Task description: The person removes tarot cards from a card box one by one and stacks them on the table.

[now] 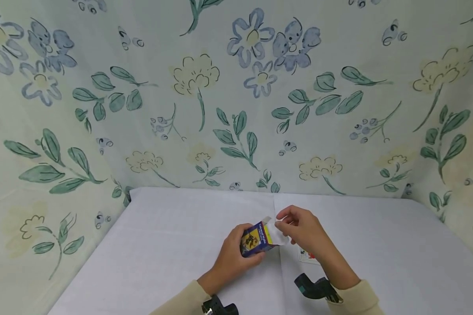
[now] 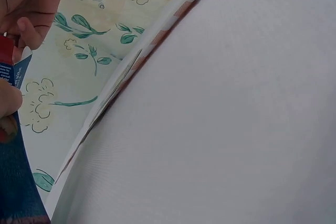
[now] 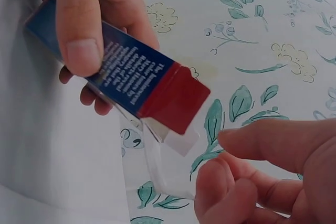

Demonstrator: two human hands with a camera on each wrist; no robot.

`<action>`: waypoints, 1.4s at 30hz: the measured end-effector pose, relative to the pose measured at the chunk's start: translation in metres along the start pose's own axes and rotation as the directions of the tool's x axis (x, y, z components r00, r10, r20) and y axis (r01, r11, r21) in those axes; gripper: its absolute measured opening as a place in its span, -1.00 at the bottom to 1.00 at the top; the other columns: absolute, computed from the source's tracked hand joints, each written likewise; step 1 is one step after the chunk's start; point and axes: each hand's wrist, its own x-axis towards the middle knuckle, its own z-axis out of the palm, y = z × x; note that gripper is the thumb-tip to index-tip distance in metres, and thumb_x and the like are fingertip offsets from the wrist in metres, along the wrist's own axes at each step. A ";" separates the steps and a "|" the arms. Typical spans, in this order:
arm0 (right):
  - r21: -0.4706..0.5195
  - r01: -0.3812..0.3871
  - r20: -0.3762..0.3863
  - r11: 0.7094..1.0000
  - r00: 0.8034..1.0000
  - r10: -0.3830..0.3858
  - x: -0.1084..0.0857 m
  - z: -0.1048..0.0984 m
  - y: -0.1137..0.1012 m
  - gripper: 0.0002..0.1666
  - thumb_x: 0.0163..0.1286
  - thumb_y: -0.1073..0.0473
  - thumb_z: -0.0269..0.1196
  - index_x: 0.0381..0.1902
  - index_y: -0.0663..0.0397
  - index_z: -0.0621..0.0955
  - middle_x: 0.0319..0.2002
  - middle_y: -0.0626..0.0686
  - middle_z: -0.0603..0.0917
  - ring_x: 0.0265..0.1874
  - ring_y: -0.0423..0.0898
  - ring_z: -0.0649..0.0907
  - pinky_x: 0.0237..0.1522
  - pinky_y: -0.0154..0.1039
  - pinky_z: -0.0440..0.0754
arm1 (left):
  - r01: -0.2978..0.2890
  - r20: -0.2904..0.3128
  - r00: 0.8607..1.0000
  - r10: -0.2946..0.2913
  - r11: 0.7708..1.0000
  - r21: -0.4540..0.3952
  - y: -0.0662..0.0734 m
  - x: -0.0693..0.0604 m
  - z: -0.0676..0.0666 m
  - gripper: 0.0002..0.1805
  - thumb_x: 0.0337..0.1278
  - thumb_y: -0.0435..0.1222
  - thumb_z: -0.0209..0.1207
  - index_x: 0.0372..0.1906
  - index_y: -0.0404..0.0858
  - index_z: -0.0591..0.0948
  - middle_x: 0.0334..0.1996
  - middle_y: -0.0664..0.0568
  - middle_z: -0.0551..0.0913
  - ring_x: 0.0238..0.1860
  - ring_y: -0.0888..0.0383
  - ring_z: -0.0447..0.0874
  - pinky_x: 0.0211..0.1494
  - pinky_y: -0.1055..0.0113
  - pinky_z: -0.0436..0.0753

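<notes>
In the head view my left hand (image 1: 236, 247) grips a small blue card box (image 1: 254, 239) with a yellow picture panel, its end flap raised. The right wrist view shows the left thumb lying across the printed blue side and the red flap (image 3: 178, 100) standing open. A clear plastic wrapper (image 3: 170, 169) trails out of the open end toward my right hand (image 3: 273, 171). The right fingers are curled at the wrapper's edge and seem to pinch it; the contact is partly hidden. In the left wrist view the box (image 2: 18, 166) shows only at the left edge.
A white-bordered card (image 1: 308, 257) with a red picture lies on the white-covered table (image 1: 173, 245), partly behind the right forearm. A floral cloth (image 1: 236, 131) hangs behind the table and at both sides. Black cameras (image 1: 315, 286) are strapped at both wrists.
</notes>
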 end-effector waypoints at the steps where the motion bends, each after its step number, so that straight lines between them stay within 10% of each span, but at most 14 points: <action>1: -0.001 -0.003 0.002 1.000 1.000 0.003 0.000 0.000 0.000 -0.80 0.25 0.16 0.32 -0.19 0.09 0.61 -0.47 0.04 0.59 -0.60 0.00 0.54 -0.56 -0.21 0.60 | -0.001 0.001 1.000 0.001 1.000 0.000 0.000 0.000 0.000 -0.27 -0.03 0.04 0.37 0.24 -0.08 0.36 0.03 0.13 0.50 -0.05 0.25 0.46 0.00 0.34 0.56; 42: -0.131 -0.058 0.072 0.990 0.995 0.068 0.000 0.020 0.009 -0.79 0.16 0.10 0.40 -0.39 0.06 0.59 -0.49 -0.01 0.55 -0.51 -0.10 0.52 -0.49 -0.25 0.53 | -0.026 0.002 1.000 0.026 1.000 -0.007 -0.001 -0.001 0.000 -0.25 -0.04 0.04 0.37 0.25 -0.11 0.35 0.06 0.12 0.49 -0.05 0.25 0.45 0.00 0.36 0.55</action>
